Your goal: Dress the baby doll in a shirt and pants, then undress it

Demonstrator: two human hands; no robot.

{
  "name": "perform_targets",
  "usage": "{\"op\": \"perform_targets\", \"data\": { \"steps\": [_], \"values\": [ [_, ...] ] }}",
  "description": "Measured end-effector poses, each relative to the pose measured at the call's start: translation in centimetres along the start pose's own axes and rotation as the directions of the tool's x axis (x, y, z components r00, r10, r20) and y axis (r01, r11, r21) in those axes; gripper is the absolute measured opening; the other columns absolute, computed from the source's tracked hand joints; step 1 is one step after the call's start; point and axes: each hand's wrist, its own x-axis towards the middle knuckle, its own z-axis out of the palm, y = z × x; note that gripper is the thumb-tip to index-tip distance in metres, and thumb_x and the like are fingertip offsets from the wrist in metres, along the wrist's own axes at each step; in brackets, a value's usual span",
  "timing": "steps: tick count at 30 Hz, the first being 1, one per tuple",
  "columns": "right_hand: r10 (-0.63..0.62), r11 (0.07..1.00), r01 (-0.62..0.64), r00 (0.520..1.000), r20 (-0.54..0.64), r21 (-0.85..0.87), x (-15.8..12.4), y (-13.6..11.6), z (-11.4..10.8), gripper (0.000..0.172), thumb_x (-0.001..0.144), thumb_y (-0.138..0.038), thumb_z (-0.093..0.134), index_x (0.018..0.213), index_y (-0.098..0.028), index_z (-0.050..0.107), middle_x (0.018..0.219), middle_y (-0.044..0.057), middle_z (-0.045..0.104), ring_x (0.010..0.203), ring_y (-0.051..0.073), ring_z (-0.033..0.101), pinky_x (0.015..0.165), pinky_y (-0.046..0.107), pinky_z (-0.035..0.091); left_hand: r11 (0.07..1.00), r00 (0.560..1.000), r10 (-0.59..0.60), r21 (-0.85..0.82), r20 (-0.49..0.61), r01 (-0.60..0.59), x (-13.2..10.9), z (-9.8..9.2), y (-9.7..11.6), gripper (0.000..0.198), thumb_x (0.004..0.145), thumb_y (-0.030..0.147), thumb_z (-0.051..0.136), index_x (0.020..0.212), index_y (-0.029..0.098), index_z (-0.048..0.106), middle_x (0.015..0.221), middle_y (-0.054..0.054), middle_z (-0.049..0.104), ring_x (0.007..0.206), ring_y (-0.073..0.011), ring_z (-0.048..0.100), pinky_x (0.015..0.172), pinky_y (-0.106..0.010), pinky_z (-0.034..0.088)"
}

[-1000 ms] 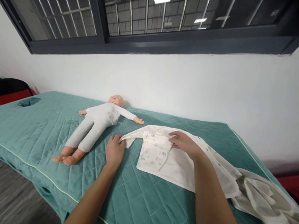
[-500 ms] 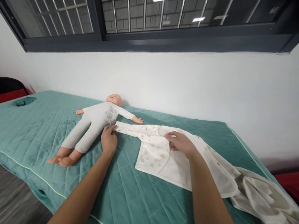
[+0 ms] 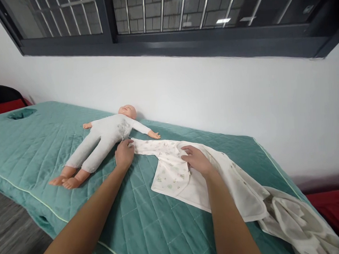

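Note:
A white baby shirt (image 3: 172,169) with small printed figures lies spread on the green quilted cover, one sleeve reaching left. My left hand (image 3: 124,154) is closed on the cuff of that sleeve, its fingertips partly hidden. On the shirt's chest, by the neckline, rests my right hand (image 3: 198,159), fingers extended and slightly apart; its thumb is mostly hidden. Just beyond my left hand, a baby doll (image 3: 106,134) in a white cloth body lies on its back, arms out, head toward the wall and feet toward the near left.
Crumpled pale cloth (image 3: 298,215) lies at the right end of the bed (image 3: 164,230). A round hole (image 3: 22,113) is in the cover at far left. The white wall (image 3: 213,93) and barred window (image 3: 164,43) stand behind. Red items are at both sides.
My right hand has shifted slightly left along the shirt front, and its fingers have loosened from a pinch. My left hand stays at the cuff. The view has moved a little.

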Motion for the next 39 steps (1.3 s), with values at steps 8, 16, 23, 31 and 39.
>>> {"op": "perform_targets", "data": {
  "steps": [8, 16, 23, 31, 39],
  "values": [
    [-0.019, 0.993, -0.005, 0.981, 0.191, 0.121, -0.9, -0.4, -1.5, 0.037, 0.079, -0.028, 0.058, 0.114, -0.021, 0.067, 0.070, -0.002, 0.060, 0.054, 0.011, 0.058, 0.052, 0.023, 0.042, 0.992, 0.996, 0.087, -0.090, -0.033, -0.090, 1.9, 0.3, -0.4, 0.032, 0.085, 0.015, 0.046, 0.103, 0.016, 0.072, 0.108, -0.009, 0.065, 0.100, -0.0208, 0.062, 0.096, -0.033, 0.048],
    [-0.127, 0.991, 0.124, 0.991, -0.049, -0.056, 0.9, 0.4, -1.3, 0.030, 0.083, -0.044, 0.055, 0.080, -0.021, 0.073, 0.085, 0.003, 0.073, 0.080, 0.019, 0.063, 0.074, 0.029, 0.045, 0.984, 0.980, 0.177, -0.003, -0.095, -0.178, 2.1, 0.8, -0.5, 0.033, 0.089, 0.017, 0.043, 0.107, 0.017, 0.070, 0.111, -0.011, 0.060, 0.102, -0.0246, 0.060, 0.094, -0.039, 0.048],
    [-0.121, 0.991, 0.117, 0.990, -0.074, -0.066, 1.7, 1.3, -0.4, 0.026, 0.075, -0.031, 0.058, 0.095, -0.021, 0.071, 0.094, 0.004, 0.068, 0.082, 0.019, 0.062, 0.078, 0.031, 0.045, 0.909, 0.892, 0.400, -0.036, -0.208, -0.416, -3.2, -1.0, 2.9, 0.020, 0.090, 0.020, 0.050, 0.104, 0.019, 0.065, 0.108, -0.010, 0.060, 0.107, -0.0250, 0.056, 0.096, -0.040, 0.046],
    [-0.163, 0.973, 0.139, 0.979, -0.120, -0.186, 1.7, 1.4, 0.3, 0.042, 0.070, -0.016, 0.049, 0.107, -0.023, 0.069, 0.097, 0.003, 0.064, 0.088, 0.020, 0.060, 0.087, 0.033, 0.044, 0.683, 0.612, 0.723, -0.198, 0.322, -0.703, -15.4, -3.6, 8.1, 0.034, 0.091, 0.049, 0.056, 0.111, 0.023, 0.062, 0.103, -0.004, 0.065, 0.094, -0.0221, 0.058, 0.084, -0.040, 0.044],
    [-0.162, 0.987, 0.162, 0.987, -0.022, 0.020, 1.7, 1.0, 1.0, 0.040, 0.077, -0.033, 0.056, 0.113, -0.020, 0.067, 0.094, 0.005, 0.070, 0.080, 0.020, 0.062, 0.081, 0.035, 0.049, 0.673, 0.590, 0.736, -0.261, 0.332, -0.692, -15.4, -3.2, 7.4, 0.019, 0.098, 0.035, 0.048, 0.102, 0.022, 0.062, 0.096, -0.003, 0.065, 0.088, -0.0176, 0.060, 0.079, -0.033, 0.047]
  ]
}}
